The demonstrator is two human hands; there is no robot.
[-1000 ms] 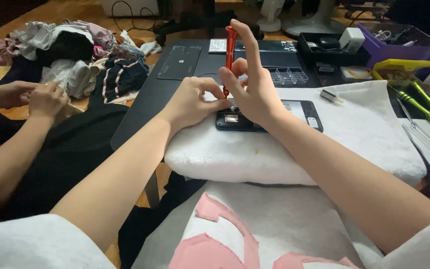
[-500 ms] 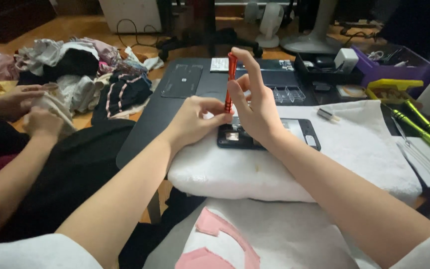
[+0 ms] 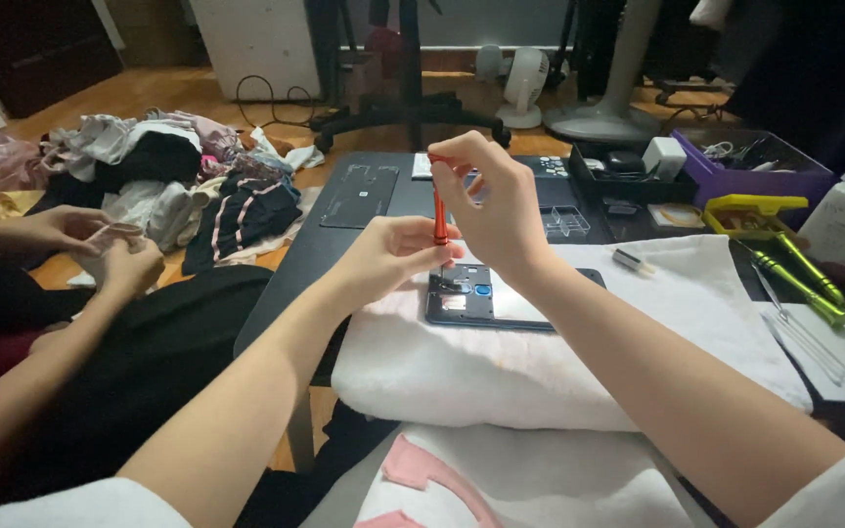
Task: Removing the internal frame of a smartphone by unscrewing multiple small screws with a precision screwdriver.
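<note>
Your right hand (image 3: 501, 210) pinches red screwdriver (image 3: 439, 217) top, left hand (image 3: 393, 256) steadies shaft; tip unchanged over opened phone (image 3: 486, 298), driving continues.

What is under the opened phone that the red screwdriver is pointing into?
The opened phone lies on a folded white towel on the dark table. The towel hides the tabletop below, and the right hand covers the phone's upper edge.
</note>
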